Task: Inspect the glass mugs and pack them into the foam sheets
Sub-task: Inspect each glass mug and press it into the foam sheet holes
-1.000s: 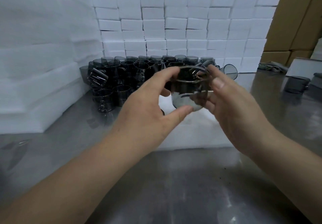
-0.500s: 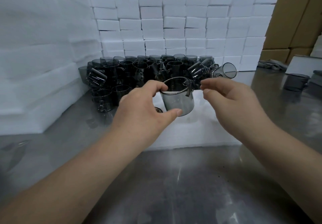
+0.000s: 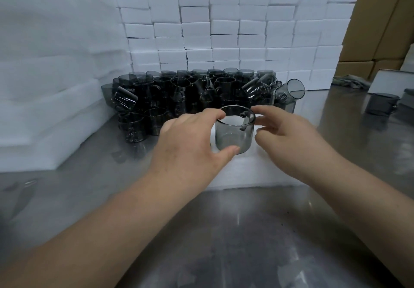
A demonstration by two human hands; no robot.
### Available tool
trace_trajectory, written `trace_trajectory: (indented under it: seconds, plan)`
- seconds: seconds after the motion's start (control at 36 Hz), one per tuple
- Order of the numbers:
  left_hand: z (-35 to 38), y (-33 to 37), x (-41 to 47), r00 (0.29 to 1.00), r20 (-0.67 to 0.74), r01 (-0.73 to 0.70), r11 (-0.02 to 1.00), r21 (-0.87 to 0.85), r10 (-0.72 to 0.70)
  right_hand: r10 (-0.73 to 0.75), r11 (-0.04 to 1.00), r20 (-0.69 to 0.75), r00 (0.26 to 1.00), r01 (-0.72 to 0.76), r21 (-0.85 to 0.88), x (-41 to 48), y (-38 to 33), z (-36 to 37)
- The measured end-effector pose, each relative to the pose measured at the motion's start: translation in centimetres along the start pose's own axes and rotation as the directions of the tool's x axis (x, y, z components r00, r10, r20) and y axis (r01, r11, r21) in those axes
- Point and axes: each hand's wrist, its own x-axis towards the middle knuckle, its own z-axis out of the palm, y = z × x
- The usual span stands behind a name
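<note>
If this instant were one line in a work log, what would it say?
left hand: grips upright grey mug over foam sheet | right hand: open, beside mug | packing: not yet done

Lighting's flat, cool and a bit dim, coming from overhead. The steel desk point(image 3: 224, 243) throws back streaky white glare around 5 and 6 o'clock, plus a smeary patch at 3 o'clock. The foam stack point(image 3: 44, 75) at 9 o'clock is washed out and soft, with hardly any texture. The pile of smoked mugs point(image 3: 179, 95) at 12 o'clock goes nearly black, its details mushed together. The glass mug point(image 3: 233, 135) dead centre is sharpest, with a thin highlight on its rim. Shadows are faint and soft-edged. There's a heavy wide-angle bend: the cardboard boxes point(image 3: 380, 19) at 2 o'clock lean, and the left forearm point(image 3: 100, 227) at 7 o'clock and right forearm point(image 3: 358, 198) at 4 o'clock look stretched and slightly blurry.
</note>
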Motion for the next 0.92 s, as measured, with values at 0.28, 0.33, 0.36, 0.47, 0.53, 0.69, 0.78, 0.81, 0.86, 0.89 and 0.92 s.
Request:
trace_trajectory:
  seconds: [0.28, 0.33, 0.36, 0.47, 0.53, 0.69, 0.78, 0.81, 0.86, 0.89, 0.92]
  plan:
    - [-0.14, 0.46, -0.11, 0.999, 0.032, -0.012, 1.0, 0.02, 0.012, -0.002, 0.999, 0.002, 1.0, 0.002, -0.041, 0.23, 0.3, -0.03]
    - [-0.12, 0.52, -0.11, 0.999, 0.042, -0.014, 1.0, 0.02, 0.013, 0.001, 0.999, 0.005, 1.0, -0.001, -0.04, 0.26, 0.36, -0.01]
    - [-0.1, 0.53, -0.12, 0.999, 0.044, -0.018, 1.0, 0.019, 0.017, 0.003, 0.999, 0.003, 1.0, -0.003, -0.038, 0.26, 0.38, 0.0]
    - [-0.04, 0.45, -0.16, 0.999, 0.037, -0.03, 0.999, 0.023, 0.029, 0.002, 0.999, -0.011, 1.0, -0.003, -0.034, 0.26, 0.43, 0.01]
    - [-0.07, 0.42, -0.18, 0.998, 0.035, -0.044, 0.999, 0.027, 0.043, -0.006, 0.999, -0.005, 1.0, 0.006, -0.033, 0.28, 0.53, 0.02]
    - [-0.08, 0.41, -0.2, 0.999, 0.029, -0.032, 0.999, 0.039, 0.031, -0.022, 1.0, -0.019, 1.0, 0.022, -0.002, 0.23, 0.57, 0.02]
    - [0.1, 0.23, -0.22, 0.998, 0.056, -0.017, 0.999, 0.047, 0.014, -0.031, 0.999, -0.031, 0.999, 0.032, 0.026, 0.05, 0.16, -0.05]
    - [0.15, 0.15, -0.25, 0.998, 0.061, -0.018, 0.999, 0.047, 0.016, -0.035, 0.999, -0.029, 0.999, 0.035, 0.023, -0.01, 0.05, -0.09]
    - [0.15, 0.1, -0.34, 0.998, 0.065, -0.02, 0.999, 0.045, 0.017, -0.047, 0.999, -0.022, 0.999, 0.047, 0.008, -0.07, -0.05, -0.17]
    - [0.15, 0.08, -0.37, 0.998, 0.066, -0.024, 0.998, 0.049, 0.021, -0.052, 0.999, -0.022, 0.998, 0.052, 0.004, -0.07, -0.07, -0.21]
    - [0.14, 0.05, -0.4, 0.997, 0.069, -0.03, 0.998, 0.053, 0.026, -0.053, 0.999, -0.021, 0.998, 0.053, 0.006, -0.08, -0.07, -0.24]
